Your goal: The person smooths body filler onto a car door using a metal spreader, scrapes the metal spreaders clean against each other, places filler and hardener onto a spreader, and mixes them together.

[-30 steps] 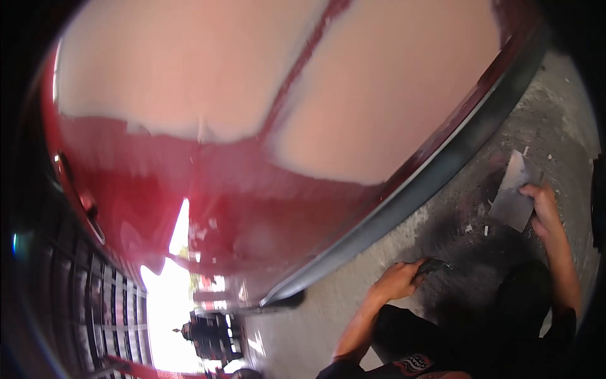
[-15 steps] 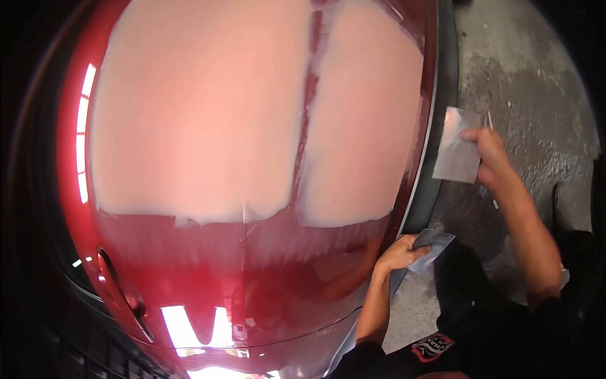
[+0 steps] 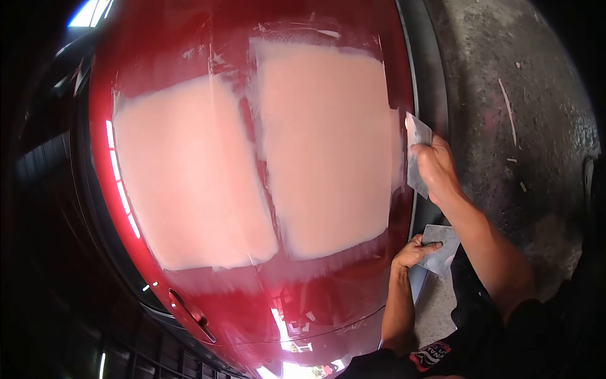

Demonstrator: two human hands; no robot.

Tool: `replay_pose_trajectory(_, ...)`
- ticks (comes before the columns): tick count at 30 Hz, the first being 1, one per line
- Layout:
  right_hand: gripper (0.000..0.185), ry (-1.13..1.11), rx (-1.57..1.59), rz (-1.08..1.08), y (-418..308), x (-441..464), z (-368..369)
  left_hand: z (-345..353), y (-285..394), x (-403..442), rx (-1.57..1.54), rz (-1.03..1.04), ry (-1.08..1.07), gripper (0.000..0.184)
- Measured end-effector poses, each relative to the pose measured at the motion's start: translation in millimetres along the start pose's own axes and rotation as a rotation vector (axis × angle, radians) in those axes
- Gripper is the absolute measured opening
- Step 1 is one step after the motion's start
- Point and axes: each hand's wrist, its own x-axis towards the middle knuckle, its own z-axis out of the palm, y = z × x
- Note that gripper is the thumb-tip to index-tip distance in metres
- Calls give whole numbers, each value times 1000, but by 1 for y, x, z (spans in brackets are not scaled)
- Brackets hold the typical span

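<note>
Here's your right hand (image 3: 435, 165) gripping a flat scraper (image 3: 416, 134) at the red car door's (image 3: 334, 273) edge, right beside the pinkish patch (image 3: 325, 151); your left hand (image 3: 410, 254) clasps a grey plate (image 3: 447, 252) near the dark trim (image 3: 431, 95).

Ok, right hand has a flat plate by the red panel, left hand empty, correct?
No, the left hand isn't empty: the head view shows it holding a flat grey plate too. The right hand does hold a flat plate by the red panel.
</note>
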Motion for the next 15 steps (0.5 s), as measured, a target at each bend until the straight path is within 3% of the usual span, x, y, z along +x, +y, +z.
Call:
replay_pose_trajectory(5, 51, 62, -248, -95, -25, 2, 5, -2, -3, 1, -5, 17, -31, 25)
replay_pose_trajectory(8, 40, -16, -181, 20, -30, 10, 8, -3, -2, 1, 18, 19, -48, 26)
replay_pose_trajectory(11, 39, -25, -75, -2, -22, 20, 9, -5, -2, 2, 37, 21, -54, 26)
replay_pose_trajectory(15, 49, -38, -181, 0, -19, 24, 12, -5, -6, 2, 27, 3, -42, 25)
